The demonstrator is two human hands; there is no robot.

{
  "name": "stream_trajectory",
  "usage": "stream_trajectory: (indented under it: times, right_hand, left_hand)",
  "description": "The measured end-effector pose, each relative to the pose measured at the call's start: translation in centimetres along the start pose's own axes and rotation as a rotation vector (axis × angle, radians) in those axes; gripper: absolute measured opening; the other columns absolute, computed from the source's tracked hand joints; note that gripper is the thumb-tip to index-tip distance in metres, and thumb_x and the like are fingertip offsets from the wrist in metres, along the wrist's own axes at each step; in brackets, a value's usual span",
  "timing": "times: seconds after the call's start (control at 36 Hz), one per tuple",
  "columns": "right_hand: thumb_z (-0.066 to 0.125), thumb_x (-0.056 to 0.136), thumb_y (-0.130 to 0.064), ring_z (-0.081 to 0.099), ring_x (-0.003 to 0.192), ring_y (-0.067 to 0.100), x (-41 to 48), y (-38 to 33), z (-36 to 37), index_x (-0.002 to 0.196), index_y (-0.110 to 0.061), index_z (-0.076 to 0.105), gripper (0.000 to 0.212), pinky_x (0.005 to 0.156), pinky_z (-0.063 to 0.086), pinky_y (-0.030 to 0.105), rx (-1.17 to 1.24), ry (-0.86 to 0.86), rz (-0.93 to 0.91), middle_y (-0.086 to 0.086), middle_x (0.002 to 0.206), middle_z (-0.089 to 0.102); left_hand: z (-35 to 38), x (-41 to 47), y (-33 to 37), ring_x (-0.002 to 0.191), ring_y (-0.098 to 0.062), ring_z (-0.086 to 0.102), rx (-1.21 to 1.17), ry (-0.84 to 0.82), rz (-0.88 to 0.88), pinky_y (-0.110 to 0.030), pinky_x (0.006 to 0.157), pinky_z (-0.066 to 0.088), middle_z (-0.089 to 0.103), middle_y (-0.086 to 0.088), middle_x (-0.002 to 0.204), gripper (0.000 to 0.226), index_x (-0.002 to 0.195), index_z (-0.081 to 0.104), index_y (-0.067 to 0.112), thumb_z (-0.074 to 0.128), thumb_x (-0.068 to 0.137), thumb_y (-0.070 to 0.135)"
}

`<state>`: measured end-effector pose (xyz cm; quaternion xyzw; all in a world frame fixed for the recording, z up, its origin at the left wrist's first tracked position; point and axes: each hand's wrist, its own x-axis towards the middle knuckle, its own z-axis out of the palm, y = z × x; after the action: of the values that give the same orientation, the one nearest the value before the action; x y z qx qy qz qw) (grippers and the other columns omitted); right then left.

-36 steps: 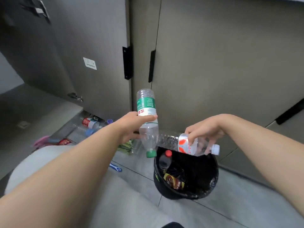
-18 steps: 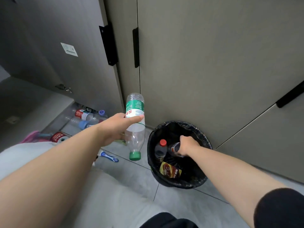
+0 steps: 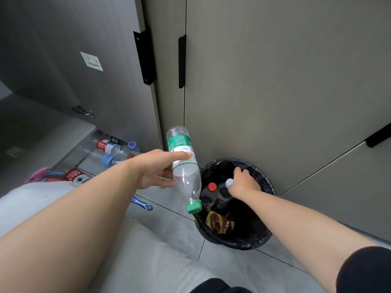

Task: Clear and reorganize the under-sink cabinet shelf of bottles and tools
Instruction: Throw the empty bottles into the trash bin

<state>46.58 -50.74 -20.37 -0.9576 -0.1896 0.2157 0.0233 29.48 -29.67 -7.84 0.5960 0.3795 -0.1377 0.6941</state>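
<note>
While the left hand (image 3: 155, 171) is gripping an upended green-capped bottle (image 3: 183, 163) beside the bin (image 3: 251, 242), I'm seeing the right hand (image 3: 243, 185) inside it, at a white-capped bottle (image 3: 223, 195); grip unclear.

Bottles (image 3: 208, 195) in bin (image 3: 265, 235)

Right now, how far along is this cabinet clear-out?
Partly done. A red-capped bottle and a brown wrapper already lie in the black bin. In hand: the right hand is down in the bin at a white-capped bottle, grip unclear; the left hand grips a green-capped bottle at the rim. Left: bottles in the open cabinet, a red can nearby, a blue tool on the floor.
</note>
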Motion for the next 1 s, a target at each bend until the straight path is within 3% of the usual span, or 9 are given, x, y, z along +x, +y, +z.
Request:
stream_trajectory:
  times: [0.14, 0.22, 0.31, 0.42, 0.58, 0.69, 0.78, 0.89, 1.0]
  right_hand:
    - [0.06, 0.089, -0.03, 0.062, 0.091, 0.023, -1.7, -2.9, -4.5, 0.101, -0.022, 0.061, 0.014, 0.082, 0.05, 0.035, 0.441, 0.171, -0.203, 0.001, 0.099, 0.065]
    - [0.061, 0.09, -0.052, 0.069, 0.081, 0.019, -4.1, -4.8, -7.8, 0.104, -0.023, 0.065, 0.032, 0.076, 0.053, 0.035, 0.883, -0.242, -0.317, 0.004, 0.094, 0.069]
    - [0.07, 0.084, -0.058, 0.071, 0.106, 0.031, -6.1, -5.4, -9.8, 0.125, -0.03, 0.057, 0.051, 0.088, 0.057, 0.048, 0.998, -0.659, -0.41, 0.002, 0.117, 0.07]
    - [0.076, 0.087, -0.031, 0.071, 0.102, 0.037, -7.5, -5.7, -10.4, 0.131, -0.026, 0.046, 0.054, 0.089, 0.055, 0.055, 0.878, -0.623, -0.462, 0.007, 0.122, 0.068]
    - [0.075, 0.083, -0.026, 0.073, 0.097, 0.032, -6.9, -1.8, -12.4, 0.116, -0.019, 0.048, 0.044, 0.078, 0.055, 0.044, 0.532, -0.722, -0.297, 0.016, 0.121, 0.064]
    - [0.076, 0.076, -0.03, 0.068, 0.073, 0.028, -6.0, 0.8, -13.1, 0.115, -0.014, 0.051, 0.049, 0.056, 0.049, 0.029, 0.091, -0.732, -0.168, 0.021, 0.102, 0.071]
    - [0.075, 0.078, -0.032, 0.067, 0.057, 0.022, -5.7, 1.8, -12.7, 0.117, -0.01, 0.058, 0.048, 0.05, 0.051, 0.024, -0.194, -0.706, -0.102, 0.012, 0.076, 0.075]
    - [0.078, 0.079, -0.031, 0.073, 0.076, 0.027, -5.4, 2.2, -10.5, 0.115, 0.0, 0.063, 0.05, 0.075, 0.062, 0.04, -0.361, -0.665, -0.042, 0.02, 0.101, 0.073]
    - [0.076, 0.076, -0.037, 0.068, 0.078, 0.027, -5.9, 2.2, -6.9, 0.124, -0.008, 0.049, 0.062, 0.065, 0.055, 0.032, -0.536, -0.438, -0.128, 0.012, 0.104, 0.066]
  left_hand:
    - [0.6, -0.2, 0.5, 0.097, -0.027, 0.076, -0.115, -0.06, 0.022, -0.038, 0.079, 0.062, 0.077, -0.015, 0.105, 0.04, 0.118, 0.062, 0.013, 0.08, 0.085, 0.027]
    - [1.0, -0.3, 0.7, 0.095, -0.029, 0.076, -0.167, -0.069, 0.064, -0.039, 0.079, 0.062, 0.077, -0.016, 0.103, 0.042, 0.121, 0.063, 0.01, 0.08, 0.085, 0.024]
    - [1.2, -0.5, 0.9, 0.095, -0.033, 0.075, -0.212, -0.051, 0.121, -0.041, 0.079, 0.062, 0.076, -0.019, 0.104, 0.056, 0.128, 0.054, 0.008, 0.083, 0.082, 0.023]
    - [1.3, -0.8, 1.1, 0.092, -0.036, 0.075, -0.242, 0.013, 0.161, -0.047, 0.085, 0.061, 0.075, -0.021, 0.106, 0.072, 0.132, 0.044, 0.01, 0.088, 0.076, 0.02]
    - [0.8, -1.2, 0.5, 0.101, -0.025, 0.071, -0.085, 0.24, 0.142, -0.038, 0.075, 0.061, 0.06, -0.016, 0.126, 0.105, 0.152, 0.016, 0.021, 0.086, 0.077, 0.04]
    - [0.3, -1.5, 0.2, 0.11, -0.028, 0.065, 0.027, 0.315, 0.106, -0.046, 0.092, 0.058, 0.055, -0.016, 0.132, 0.084, 0.146, 0.032, 0.012, 0.082, 0.083, 0.036]
    - [0.5, -1.9, 0.0, 0.108, -0.03, 0.067, 0.09, 0.281, 0.091, -0.049, 0.097, 0.056, 0.062, -0.018, 0.121, 0.037, 0.111, 0.058, 0.009, 0.076, 0.089, 0.033]
    - [0.8, -2.2, -0.3, 0.107, -0.03, 0.068, 0.123, 0.224, 0.084, -0.046, 0.094, 0.057, 0.063, -0.016, 0.109, 0.027, 0.105, 0.06, 0.01, 0.072, 0.092, 0.031]
    - [0.6, -1.9, -0.6, 0.105, -0.03, 0.069, 0.136, 0.225, 0.08, -0.047, 0.094, 0.057, 0.064, -0.015, 0.109, 0.033, 0.113, 0.06, 0.008, 0.072, 0.092, 0.032]
